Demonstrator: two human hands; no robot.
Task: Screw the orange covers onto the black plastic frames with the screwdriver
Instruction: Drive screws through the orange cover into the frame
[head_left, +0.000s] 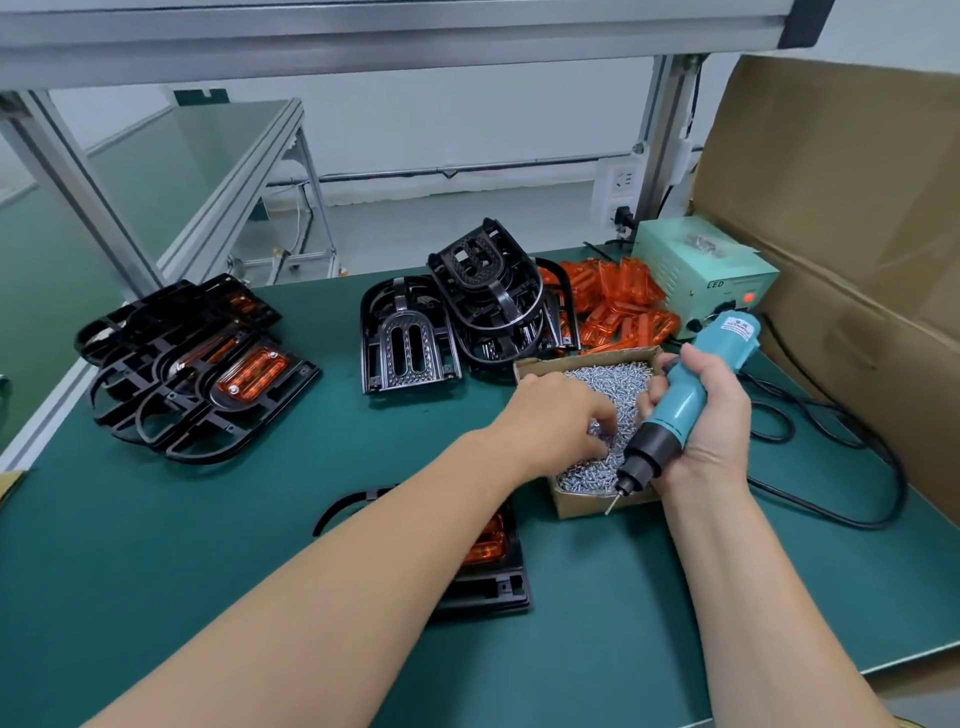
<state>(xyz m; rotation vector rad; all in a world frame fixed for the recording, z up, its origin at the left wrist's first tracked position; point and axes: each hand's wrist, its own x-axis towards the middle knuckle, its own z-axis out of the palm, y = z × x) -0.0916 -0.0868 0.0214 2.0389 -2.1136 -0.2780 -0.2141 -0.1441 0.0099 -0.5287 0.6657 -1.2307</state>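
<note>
My right hand (711, 415) grips a teal electric screwdriver (685, 395), its bit pointing down-left over the near edge of a cardboard box of silver screws (613, 384). My left hand (561, 421) reaches into that box, fingers curled among the screws; what they pinch is hidden. Under my left forearm lies a black plastic frame (493, 582) with an orange cover (485, 545) set in it. A pile of frames with orange covers fitted (202, 364) sits at the left. Bare black frames (467, 312) are stacked at the back centre, beside a heap of loose orange covers (618, 306).
A pale green power supply box (696, 270) stands at the back right, its black cable (852, 467) looping over the green mat (208, 545). A large open cardboard carton (852, 208) lines the right side. Aluminium posts rise at the back.
</note>
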